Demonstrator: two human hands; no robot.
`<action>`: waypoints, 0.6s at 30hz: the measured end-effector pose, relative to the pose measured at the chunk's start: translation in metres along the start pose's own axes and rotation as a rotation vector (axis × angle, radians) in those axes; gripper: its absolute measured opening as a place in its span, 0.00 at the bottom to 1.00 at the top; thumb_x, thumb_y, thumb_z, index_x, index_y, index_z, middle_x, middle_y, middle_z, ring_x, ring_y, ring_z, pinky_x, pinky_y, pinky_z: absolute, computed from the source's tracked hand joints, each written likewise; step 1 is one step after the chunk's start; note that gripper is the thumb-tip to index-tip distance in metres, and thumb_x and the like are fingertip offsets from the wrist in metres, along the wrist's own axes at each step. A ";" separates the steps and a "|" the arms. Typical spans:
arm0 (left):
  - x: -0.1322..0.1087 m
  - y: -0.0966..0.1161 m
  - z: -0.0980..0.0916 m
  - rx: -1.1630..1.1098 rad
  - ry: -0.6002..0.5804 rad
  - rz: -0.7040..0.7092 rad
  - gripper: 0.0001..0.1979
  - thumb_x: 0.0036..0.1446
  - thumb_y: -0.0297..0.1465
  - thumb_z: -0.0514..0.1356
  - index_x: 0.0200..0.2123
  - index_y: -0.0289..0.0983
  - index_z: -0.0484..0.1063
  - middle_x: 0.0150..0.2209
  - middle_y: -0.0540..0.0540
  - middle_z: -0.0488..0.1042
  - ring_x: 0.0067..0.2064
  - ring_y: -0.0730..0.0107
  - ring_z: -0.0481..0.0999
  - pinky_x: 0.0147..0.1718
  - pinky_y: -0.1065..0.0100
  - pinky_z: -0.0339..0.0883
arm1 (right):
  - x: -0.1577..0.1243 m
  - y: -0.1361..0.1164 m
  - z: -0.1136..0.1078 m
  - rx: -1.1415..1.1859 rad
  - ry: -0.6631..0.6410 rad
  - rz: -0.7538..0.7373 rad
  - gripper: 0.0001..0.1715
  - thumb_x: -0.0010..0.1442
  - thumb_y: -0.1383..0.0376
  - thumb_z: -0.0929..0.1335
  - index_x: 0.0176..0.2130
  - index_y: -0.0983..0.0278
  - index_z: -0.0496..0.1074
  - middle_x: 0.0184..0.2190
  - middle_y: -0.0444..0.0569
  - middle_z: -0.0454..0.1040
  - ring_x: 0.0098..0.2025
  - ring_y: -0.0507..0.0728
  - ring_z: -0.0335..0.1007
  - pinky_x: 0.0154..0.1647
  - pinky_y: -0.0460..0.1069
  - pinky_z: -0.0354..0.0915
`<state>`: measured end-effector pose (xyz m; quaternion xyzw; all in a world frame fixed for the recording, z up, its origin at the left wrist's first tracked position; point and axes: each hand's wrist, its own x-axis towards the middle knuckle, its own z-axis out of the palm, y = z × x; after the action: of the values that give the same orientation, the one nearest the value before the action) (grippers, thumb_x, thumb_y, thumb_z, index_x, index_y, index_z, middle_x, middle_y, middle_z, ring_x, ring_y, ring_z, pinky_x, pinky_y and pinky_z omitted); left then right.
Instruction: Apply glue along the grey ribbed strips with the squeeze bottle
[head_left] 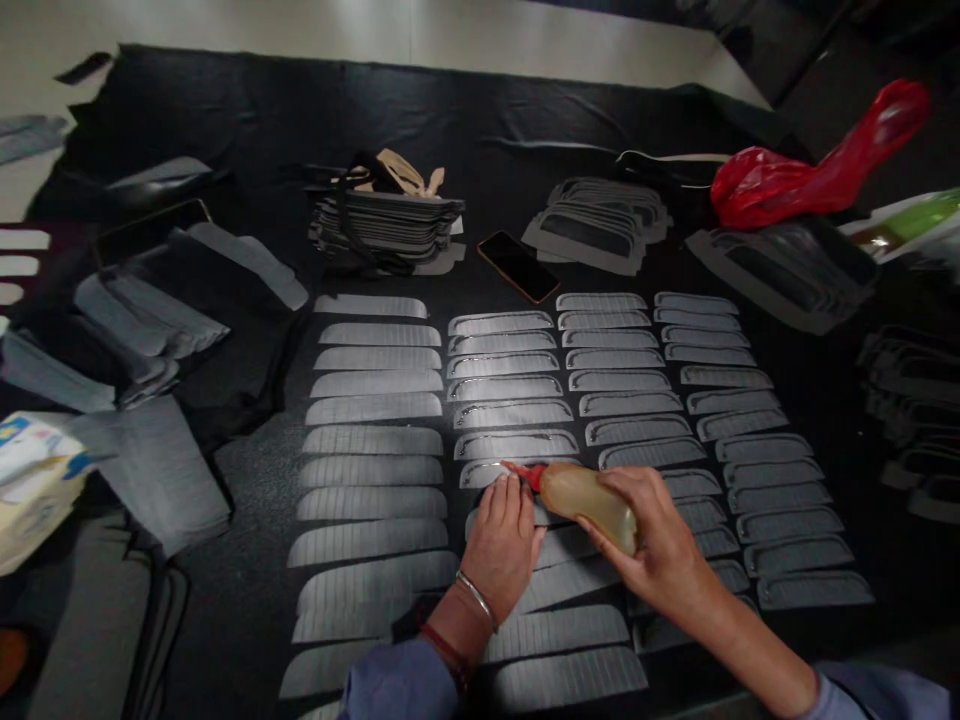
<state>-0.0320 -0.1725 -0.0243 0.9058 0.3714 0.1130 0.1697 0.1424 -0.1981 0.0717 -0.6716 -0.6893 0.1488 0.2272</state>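
Bottle [589, 505], lower centre, was clasped by right hand [664, 555] fingers; left hand [501, 548] lay flat, pinning strip [480, 473]; oversqueezing could flood it.

No legible text; print on box [34, 480] at left too blurred.

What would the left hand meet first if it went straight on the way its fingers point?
Most likely the red nozzle of the bottle held by the right hand, just ahead of the left hand. If it passed under that, the next grey strip.
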 end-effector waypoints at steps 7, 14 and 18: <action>0.002 0.001 0.002 0.049 0.004 0.001 0.27 0.56 0.38 0.56 0.55 0.30 0.60 0.52 0.33 0.66 0.54 0.50 0.64 0.50 0.52 0.61 | -0.009 0.005 -0.008 -0.026 0.030 0.035 0.22 0.56 0.67 0.66 0.50 0.60 0.58 0.39 0.54 0.66 0.41 0.60 0.65 0.38 0.56 0.67; 0.004 0.003 0.004 0.096 0.025 0.004 0.27 0.55 0.40 0.58 0.55 0.32 0.62 0.51 0.34 0.67 0.52 0.51 0.66 0.49 0.52 0.61 | -0.021 0.015 -0.015 -0.039 0.029 0.083 0.23 0.56 0.66 0.67 0.51 0.60 0.57 0.41 0.54 0.64 0.43 0.61 0.64 0.40 0.56 0.66; 0.003 0.004 0.002 0.095 0.021 -0.008 0.27 0.54 0.39 0.58 0.55 0.32 0.63 0.51 0.34 0.67 0.52 0.51 0.66 0.49 0.53 0.61 | -0.026 0.019 -0.018 -0.065 0.038 0.097 0.24 0.56 0.66 0.67 0.51 0.59 0.56 0.41 0.54 0.64 0.43 0.61 0.63 0.41 0.57 0.66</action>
<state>-0.0264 -0.1731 -0.0248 0.9102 0.3815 0.1039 0.1230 0.1673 -0.2251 0.0746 -0.7138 -0.6561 0.1244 0.2110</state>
